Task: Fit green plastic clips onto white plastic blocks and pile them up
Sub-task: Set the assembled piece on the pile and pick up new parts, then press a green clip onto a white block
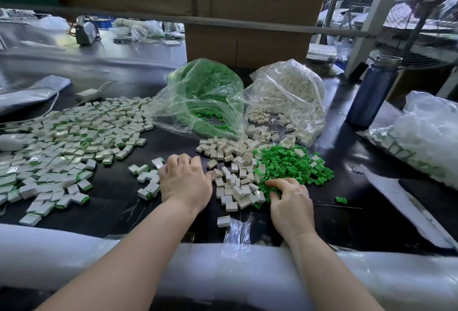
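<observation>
The left hand [185,181] lies palm down on the black table [119,201] with fingers spread flat against a few fitted blocks [148,179], holding nothing, while the right hand [291,201] has its fingers curled down into the near edge of the green clips [295,164]; whether it has pinched one I cannot tell. Loose white blocks [235,181] sit between the hands, the big pile [64,137] of finished pieces spreads out to the left, and two clear bags, green [205,92] and white [290,90], stand behind.
</observation>
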The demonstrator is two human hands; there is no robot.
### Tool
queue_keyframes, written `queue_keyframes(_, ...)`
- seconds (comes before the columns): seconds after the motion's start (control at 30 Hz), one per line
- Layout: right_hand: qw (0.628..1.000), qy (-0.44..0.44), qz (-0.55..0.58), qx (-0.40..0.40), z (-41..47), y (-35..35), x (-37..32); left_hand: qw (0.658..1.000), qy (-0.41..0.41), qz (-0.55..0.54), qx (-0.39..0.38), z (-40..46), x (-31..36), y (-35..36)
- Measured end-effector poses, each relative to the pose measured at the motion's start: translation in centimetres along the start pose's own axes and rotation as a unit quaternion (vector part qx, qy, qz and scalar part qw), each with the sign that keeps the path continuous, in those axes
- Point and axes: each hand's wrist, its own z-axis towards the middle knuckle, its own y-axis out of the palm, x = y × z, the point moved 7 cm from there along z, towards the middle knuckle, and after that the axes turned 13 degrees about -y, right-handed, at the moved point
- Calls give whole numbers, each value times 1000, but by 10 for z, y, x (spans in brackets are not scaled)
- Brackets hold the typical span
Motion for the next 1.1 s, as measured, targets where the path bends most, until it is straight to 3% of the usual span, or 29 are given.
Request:
queue_keyframes(0.07, 1000, -1, 0, 1, 0, 0, 0, 990, 40, -133, -30, -4, 7, -5)
queue_keyframes(0.13, 1000, -1, 2, 2, 0, 0, 0, 964, 75, -231, -111, -11, 16, -5)
queue_keyframes(0.3, 1000, 1, 2, 8, 0, -1, 1, 922, 166, -168, -306, -29, 32, 7)
queue_keyframes(0.37, 1000, 4, 8, 8, 0, 0, 2, 909, 184, -137, -349, -35, 32, 9)
queue_keyframes(0.53, 1000, 3, 10, 12, 0, 0, 2, 917, 207, -119, -319, -37, 34, 2)
queue_keyframes(0.7, 999, 2, 9, 35, -1, -3, 3, 925, 178, -180, -283, -33, 37, -5)
queue_keyframes(0.87, 993, 56, -24, 102, -3, -16, 13, 908, 137, -288, -273, -32, 42, -6)
queue_keyframes(1.1, 991, 69, -12, 116, -4, -19, 12, 861, 104, -413, -279, -40, 49, 9)
